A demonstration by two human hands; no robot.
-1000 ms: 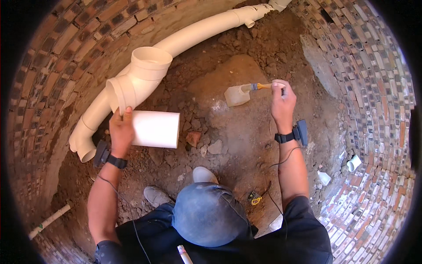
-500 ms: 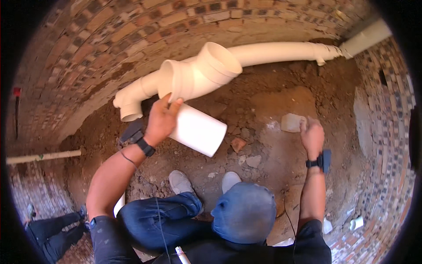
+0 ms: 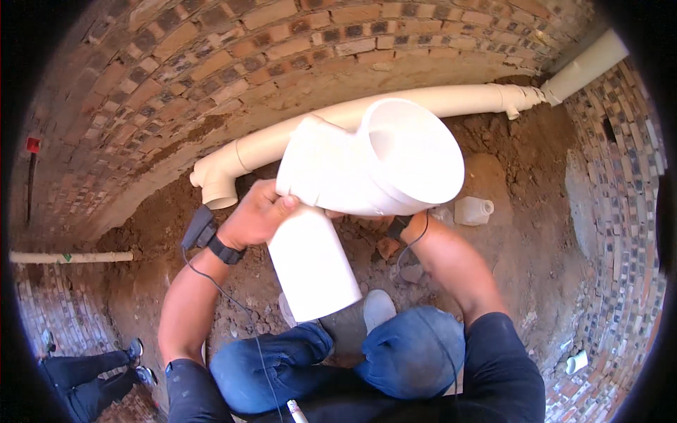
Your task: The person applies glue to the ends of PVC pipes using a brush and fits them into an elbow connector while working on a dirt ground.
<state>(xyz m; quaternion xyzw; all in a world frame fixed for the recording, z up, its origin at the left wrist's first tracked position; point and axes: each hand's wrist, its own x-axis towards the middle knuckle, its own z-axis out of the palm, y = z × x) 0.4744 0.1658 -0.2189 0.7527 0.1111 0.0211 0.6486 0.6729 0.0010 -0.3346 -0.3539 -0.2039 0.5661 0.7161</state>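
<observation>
My left hand (image 3: 257, 217) is closed around the junction of a white elbow-and-branch pipe fitting (image 3: 324, 162) and a short white pipe (image 3: 310, 264), which hangs tilted below it. My right hand (image 3: 374, 218) is under the wide, upward-facing socket end, gripping the fitting, most of its fingers hidden behind it. Just right of that hand a translucent plastic container (image 3: 472, 210) sits on the dirt. Behind the fitting runs a long cream pipeline (image 3: 441, 101), with an open downturned branch (image 3: 217, 192) at its left end.
Curved brick walls (image 3: 211, 56) surround a floor of dirt and rubble (image 3: 148, 233). A thin pipe (image 3: 70, 257) lies at the left, and another person's legs (image 3: 84, 377) show at lower left. My bent knees (image 3: 409, 352) are below. A small white pipe piece (image 3: 576, 362) lies at lower right.
The fitting is lifted and turned away from the pipeline, with the short pipe swung downward. My right hand has left the container and brush and moved left under the fitting.
</observation>
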